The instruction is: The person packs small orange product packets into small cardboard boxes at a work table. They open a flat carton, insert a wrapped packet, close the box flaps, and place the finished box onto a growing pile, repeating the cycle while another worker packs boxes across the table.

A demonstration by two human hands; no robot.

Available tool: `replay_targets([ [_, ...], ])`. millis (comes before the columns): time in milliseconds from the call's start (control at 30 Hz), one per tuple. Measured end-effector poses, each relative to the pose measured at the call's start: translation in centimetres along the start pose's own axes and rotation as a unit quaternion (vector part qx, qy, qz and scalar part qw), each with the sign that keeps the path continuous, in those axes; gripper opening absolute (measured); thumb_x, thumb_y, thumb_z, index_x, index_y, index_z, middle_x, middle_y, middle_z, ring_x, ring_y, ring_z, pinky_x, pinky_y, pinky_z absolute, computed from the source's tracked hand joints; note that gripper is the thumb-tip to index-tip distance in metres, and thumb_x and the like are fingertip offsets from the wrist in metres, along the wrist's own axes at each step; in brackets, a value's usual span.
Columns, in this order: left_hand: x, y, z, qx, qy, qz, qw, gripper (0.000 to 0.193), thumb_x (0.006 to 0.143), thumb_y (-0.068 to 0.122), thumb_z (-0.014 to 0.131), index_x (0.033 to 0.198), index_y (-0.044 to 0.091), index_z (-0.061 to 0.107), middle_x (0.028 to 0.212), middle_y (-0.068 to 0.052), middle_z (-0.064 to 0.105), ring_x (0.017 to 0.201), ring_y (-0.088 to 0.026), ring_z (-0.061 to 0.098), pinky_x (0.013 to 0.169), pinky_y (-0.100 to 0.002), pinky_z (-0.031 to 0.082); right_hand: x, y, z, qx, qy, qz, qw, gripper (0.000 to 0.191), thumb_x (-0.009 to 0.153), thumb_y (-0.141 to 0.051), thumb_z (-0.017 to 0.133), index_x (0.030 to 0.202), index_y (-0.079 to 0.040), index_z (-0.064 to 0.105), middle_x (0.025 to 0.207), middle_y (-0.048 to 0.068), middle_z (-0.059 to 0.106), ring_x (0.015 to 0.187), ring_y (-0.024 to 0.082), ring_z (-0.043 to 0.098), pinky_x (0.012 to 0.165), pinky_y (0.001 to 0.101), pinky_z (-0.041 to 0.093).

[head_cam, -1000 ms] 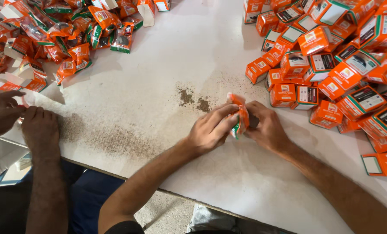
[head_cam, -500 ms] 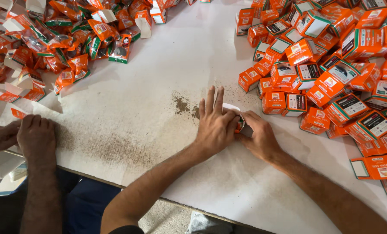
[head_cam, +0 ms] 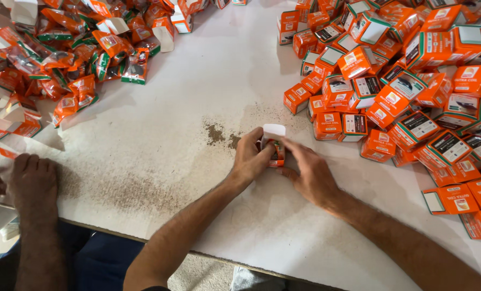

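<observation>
White and stained with brown dust, the bench (head_cam: 159, 145) was flanked by flattened orange cartons (head_cam: 62, 59) and a heap of folded orange boxes (head_cam: 413, 91). A small orange box (head_cam: 276, 144), its white flap raised, was gripped upright between the left hand (head_cam: 251, 159) and right hand (head_cam: 310, 175), fingers closed around it

A single head camera looks steeply down, close over the white table (head_cam: 159, 140), facing its far side.
</observation>
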State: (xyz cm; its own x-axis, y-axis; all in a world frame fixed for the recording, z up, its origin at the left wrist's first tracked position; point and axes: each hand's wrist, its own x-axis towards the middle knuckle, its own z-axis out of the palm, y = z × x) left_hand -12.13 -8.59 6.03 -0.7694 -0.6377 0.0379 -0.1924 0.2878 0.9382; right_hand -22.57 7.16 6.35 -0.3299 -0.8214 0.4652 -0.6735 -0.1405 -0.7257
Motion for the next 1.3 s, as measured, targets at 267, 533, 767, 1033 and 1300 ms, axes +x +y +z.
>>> replay_targets([
  [267, -1.7, 0.7, -1.9, -0.197, -0.131, -0.047, 0.97, 0.035, 0.087, 0.008, 0.059, 0.12, -0.003, 0.064, 0.095, -0.009, 0.067, 0.075, -0.013, 0.06, 0.066, -0.031, 0.055, -0.1, -0.4, -0.2, -0.229, -0.038, -0.096, 0.968, 0.062, 0.081, -0.007, 0.073, 0.137, 0.008, 0.052, 0.128, 0.028, 0.061, 0.118, 0.042, 0.062, 0.098, 0.0514, 0.049],
  [533, -0.1, 2.1, -2.2, -0.156, -0.169, -0.132, 0.964, 0.027, 0.093, 0.014, 0.066, 0.116, -0.001, 0.067, 0.097, -0.004, 0.072, 0.076, -0.01, 0.065, 0.064, -0.034, 0.057, -0.4, 0.3, -0.3, -0.215, -0.005, -0.117, 0.97, 0.058, 0.08, -0.002, 0.072, 0.134, 0.009, 0.053, 0.127, 0.028, 0.063, 0.114, 0.039, 0.065, 0.098, 0.0481, 0.05],
  [767, -2.6, 2.1, 0.0, 0.148, 0.006, 0.29, 0.945, 0.025, 0.099, 0.003, 0.059, 0.122, -0.003, 0.069, 0.129, -0.016, 0.072, 0.115, -0.029, 0.072, 0.1, -0.04, 0.059, -0.7, 0.7, -0.8, -0.179, 0.002, -0.1, 0.979, 0.037, 0.071, 0.003, 0.074, 0.103, -0.002, 0.057, 0.116, 0.022, 0.07, 0.096, 0.036, 0.068, 0.087, 0.0482, 0.052],
  [1033, -3.1, 0.6, -0.6, 0.229, -0.027, 0.362, 0.903, 0.027, 0.091, 0.009, 0.076, 0.117, 0.002, 0.071, 0.132, -0.02, 0.07, 0.131, -0.036, 0.063, 0.111, -0.042, 0.054, -0.3, 0.2, -1.0, -0.117, 0.006, -0.04, 0.992, 0.046, 0.076, -0.001, 0.08, 0.113, -0.004, 0.052, 0.098, 0.014, 0.071, 0.094, 0.033, 0.07, 0.082, 0.045, 0.054],
  [1300, -2.2, -0.1, -1.5, 0.149, -0.073, 0.33, 0.929, 0.014, 0.091, 0.009, 0.077, 0.102, 0.002, 0.072, 0.135, -0.017, 0.068, 0.134, -0.036, 0.062, 0.108, -0.043, 0.054, 0.1, 0.4, -1.0, -0.116, 0.011, -0.056, 0.992, 0.051, 0.077, -0.008, 0.085, 0.115, -0.005, 0.053, 0.099, 0.014, 0.071, 0.094, 0.033, 0.07, 0.08, 0.0457, 0.053],
])
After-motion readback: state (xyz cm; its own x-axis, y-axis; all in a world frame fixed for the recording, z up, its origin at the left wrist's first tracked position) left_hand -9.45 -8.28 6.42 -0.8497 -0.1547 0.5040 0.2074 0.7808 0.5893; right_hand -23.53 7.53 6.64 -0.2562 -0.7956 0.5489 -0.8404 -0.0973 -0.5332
